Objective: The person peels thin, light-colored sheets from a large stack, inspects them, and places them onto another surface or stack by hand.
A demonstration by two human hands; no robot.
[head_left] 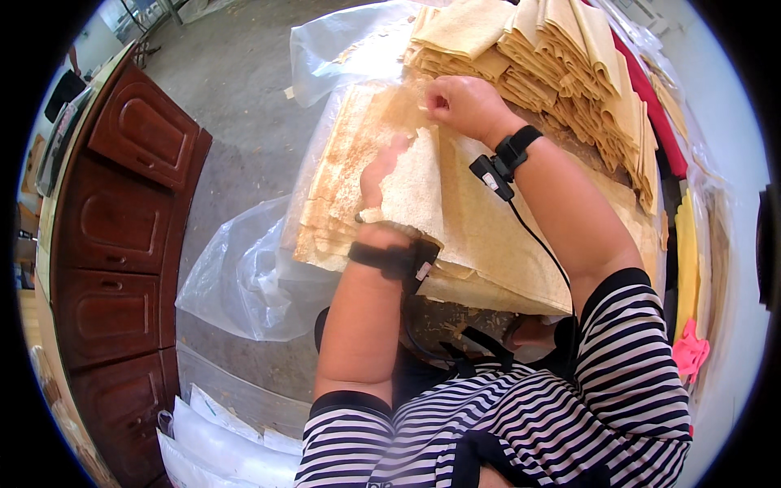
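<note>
A stack of thin, tan, rough-surfaced sheets lies in front of me, with one sheet folded over into a pale flap. My left hand reaches in at this flap and shows only in part between its ragged edges; the fingers are covered or blurred. At the far end of the flap, my right hand is closed with its fingers curled in. A small pale bit shows at its fingertips, but what it grips is unclear. Both wrists wear black straps with small devices, and a cable runs from the right one.
Folded tan sheets are piled high at the far right. Clear plastic sheeting spreads from under the stack onto the concrete floor. A dark red wooden cabinet stands at the left. White bags lie at the lower left.
</note>
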